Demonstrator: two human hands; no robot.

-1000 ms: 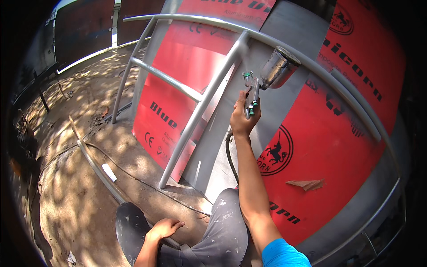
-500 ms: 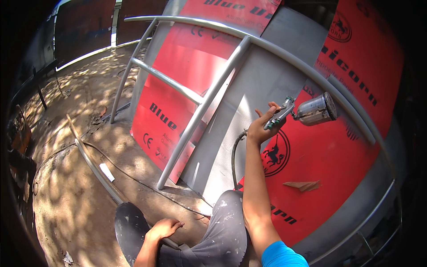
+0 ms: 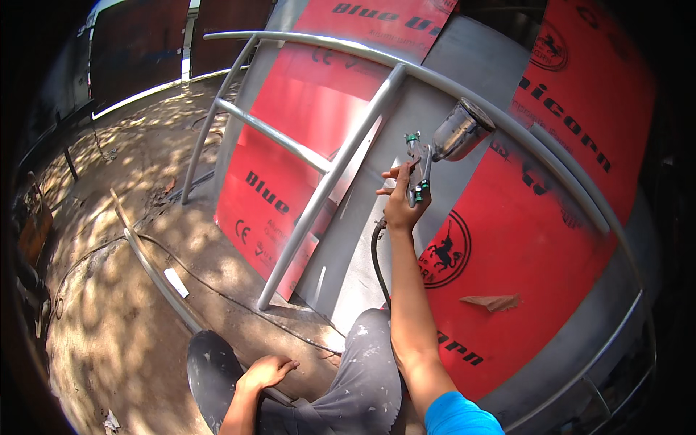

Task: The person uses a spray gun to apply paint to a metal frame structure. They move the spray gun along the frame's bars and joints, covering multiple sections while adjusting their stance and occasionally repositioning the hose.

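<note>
Right hand grips the spray gun (cup uppermost).

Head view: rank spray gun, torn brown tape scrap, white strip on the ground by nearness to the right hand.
1. spray gun, gripped in the right hand.
2. torn brown tape scrap, lower right on the red sheet.
3. white strip, far left on the ground.
</note>
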